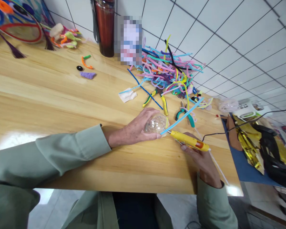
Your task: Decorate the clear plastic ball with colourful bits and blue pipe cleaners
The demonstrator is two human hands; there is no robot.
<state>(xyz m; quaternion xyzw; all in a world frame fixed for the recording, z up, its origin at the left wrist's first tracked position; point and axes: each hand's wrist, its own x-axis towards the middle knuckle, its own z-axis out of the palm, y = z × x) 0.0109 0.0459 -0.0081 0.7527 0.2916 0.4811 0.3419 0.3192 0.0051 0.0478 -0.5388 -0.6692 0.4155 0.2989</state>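
Note:
My left hand [143, 126] is closed around a clear, rounded plastic piece [156, 123] above the wooden table. A light blue pipe cleaner [183, 116] slants up to the right from beside my left thumb, its lower end against the clear piece. My right hand [200, 157] grips a yellow hot glue gun [189, 140], whose nozzle points left at the blue strip's lower end. I cannot tell whether the nozzle touches it. From the gun's back trails a thin whitish glue stick [218, 165].
Yellow-handled pliers [165, 105] and teal-handled pliers [191, 120] lie just beyond my hands. Behind them is a pile of coloured pipe cleaners [162, 68]. A dark red bottle [106, 28] stands against the tiled wall. The gun's black cord [219, 133] runs right, towards gold foil [250, 152].

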